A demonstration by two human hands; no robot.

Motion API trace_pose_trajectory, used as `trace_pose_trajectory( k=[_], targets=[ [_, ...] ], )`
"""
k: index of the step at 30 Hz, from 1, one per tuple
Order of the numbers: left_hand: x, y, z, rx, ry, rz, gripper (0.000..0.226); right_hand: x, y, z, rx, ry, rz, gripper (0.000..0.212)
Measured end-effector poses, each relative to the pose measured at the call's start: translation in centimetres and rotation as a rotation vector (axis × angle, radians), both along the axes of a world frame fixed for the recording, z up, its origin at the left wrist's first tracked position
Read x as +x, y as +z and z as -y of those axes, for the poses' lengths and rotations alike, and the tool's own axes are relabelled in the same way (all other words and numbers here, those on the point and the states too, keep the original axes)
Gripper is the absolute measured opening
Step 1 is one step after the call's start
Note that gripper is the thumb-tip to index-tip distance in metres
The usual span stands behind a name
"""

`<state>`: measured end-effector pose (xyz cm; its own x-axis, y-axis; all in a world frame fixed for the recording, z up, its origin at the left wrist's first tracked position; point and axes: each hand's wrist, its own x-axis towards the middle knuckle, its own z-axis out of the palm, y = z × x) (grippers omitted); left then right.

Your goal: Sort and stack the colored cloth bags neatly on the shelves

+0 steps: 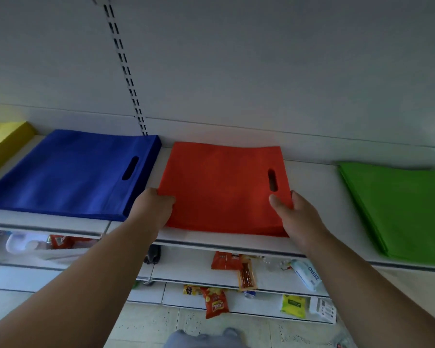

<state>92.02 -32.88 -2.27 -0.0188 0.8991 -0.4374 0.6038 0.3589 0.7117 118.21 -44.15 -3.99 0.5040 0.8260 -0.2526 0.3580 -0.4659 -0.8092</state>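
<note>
A stack of red cloth bags [219, 182] lies flat in the middle of the white shelf [211, 241], its handle slot toward the right. My left hand [152, 208] grips the stack's left edge, thumb on top. My right hand [293, 217] grips the right front corner, thumb on top just below the slot. A blue stack [70, 172] lies to the left, a yellow stack [0, 141] at the far left edge, and a green stack [402, 207] to the right.
The white back panel with a slotted upright [126, 71] rises behind the bags. Lower shelves hold snack packets [215, 301], a wipes pack [305, 273] and a yellow packet [293, 305]. Bare shelf shows between the red and green stacks.
</note>
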Motion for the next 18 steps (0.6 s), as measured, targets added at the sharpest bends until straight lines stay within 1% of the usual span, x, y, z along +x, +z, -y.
trace_pose_trajectory(
  k=[2,3,7,9,11,13,15,17,18],
  targets=[
    [0.3,0.1,0.0,0.019,-0.032,-0.092,0.013,-0.4,-0.5,-1.0,-0.057,-0.033,0.180,0.033],
    [0.3,0.1,0.1,0.029,-0.054,-0.132,0.014,-0.4,-0.8,-1.2,-0.070,-0.034,0.235,0.031],
    [0.1,-0.5,0.7,0.121,-0.142,-0.289,0.020,0.8,-2.3,-0.4,-0.078,-0.043,0.387,0.028],
    [0.2,-0.6,1.0,0.115,-0.143,-0.267,0.020,0.8,-2.6,-0.1,-0.112,-0.062,0.485,0.032],
    [0.5,-0.3,1.0,0.082,-0.137,-0.173,0.015,0.3,-2.7,-0.1,-0.158,-0.085,0.515,0.037],
    [0.6,0.0,0.8,0.044,-0.136,-0.087,0.011,0.0,-2.3,-0.2,-0.210,-0.133,0.433,0.044],
    [0.8,0.3,0.4,0.000,-0.146,-0.035,0.007,0.2,-1.4,-0.7,-0.216,-0.208,0.283,0.045],
    [0.9,0.1,-0.1,-0.017,-0.171,-0.036,0.005,0.3,-0.3,-1.0,-0.159,-0.271,0.062,0.033],
    [0.8,-0.1,-0.4,-0.013,-0.183,-0.040,0.008,0.3,0.1,-1.0,-0.134,-0.287,-0.037,0.026]
  ],
)
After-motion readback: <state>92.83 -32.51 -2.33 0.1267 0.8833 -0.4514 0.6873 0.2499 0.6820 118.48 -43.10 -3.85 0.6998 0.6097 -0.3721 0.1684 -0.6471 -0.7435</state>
